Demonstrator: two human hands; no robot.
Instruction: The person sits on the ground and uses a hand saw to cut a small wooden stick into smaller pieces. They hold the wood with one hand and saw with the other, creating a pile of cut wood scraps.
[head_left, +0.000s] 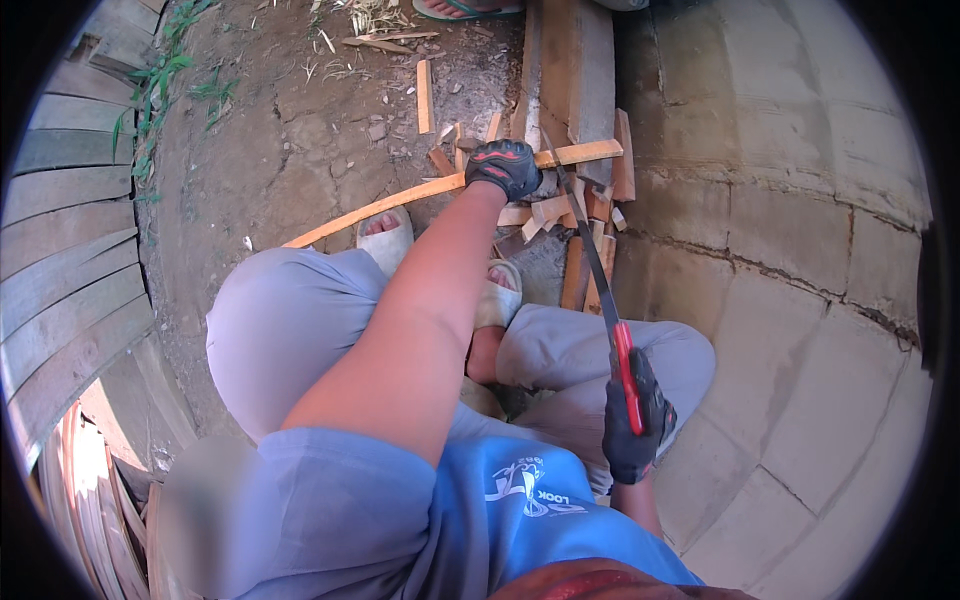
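The long wooden strip slants over the ground from near the person's left knee to the near end of a thick timber beam, with its right end sticking out past the left hand. The gloved fingers of that hand are closed around the strip. The right hand, also gloved, has its fingers wrapped around the red handle of a saw, whose dark blade crosses the strip just beside the left hand; whether the teeth bite into the wood is too small to tell. The strip looks light and dry, stiff across its width but likely to flex and whip along its length, with rough edges that give good grip and may splinter. The best hold is probably close to the blade, fingers clear of the teeth, with the short end backed by the beam. Loose offcuts lie heaped below, so footing for the wood there looks uneven. Around this is bare dirt with pale shavings, weathered boards and green weeds at left, and large grey blocks at right.
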